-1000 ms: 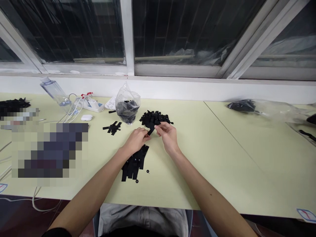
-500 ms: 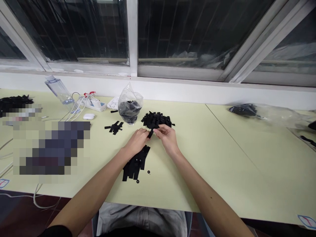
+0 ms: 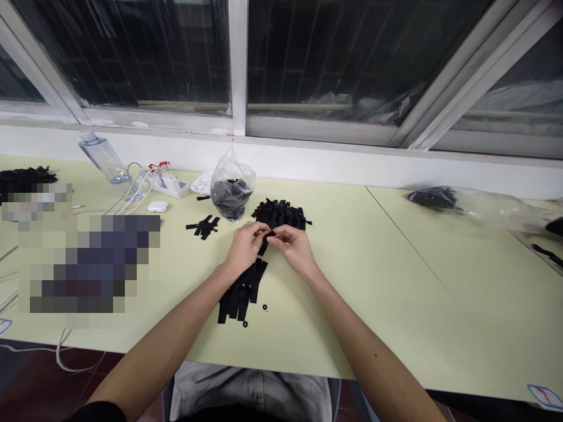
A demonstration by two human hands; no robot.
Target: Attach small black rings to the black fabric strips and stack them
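Note:
Between my two hands is a short black strap [image 3: 263, 247], bent over at its upper end. My left hand [image 3: 246, 243] pinches it from the left, fingers closed. The fingertips of my right hand [image 3: 294, 246] grip the same strap from the right. Just beyond my fingers lies a heap of black straps [image 3: 281, 212]. Nearer to me, a row of black straps [image 3: 241, 296] lies flat and overlapping, with small pale marks on some. Two small black rings [image 3: 264, 307] rest beside that row.
A clear plastic bag [image 3: 232, 190] of black pieces stands behind a small group of straps [image 3: 203, 226]. On the left are a white case [image 3: 157, 206], a power strip [image 3: 173, 186], cables and a tilted bottle [image 3: 103, 157]. Another plastic bag [image 3: 475, 208] lies at the right.
My hands have come closer together around the strap. Its upper end is now folded over, where before it stretched straight between my fingers.

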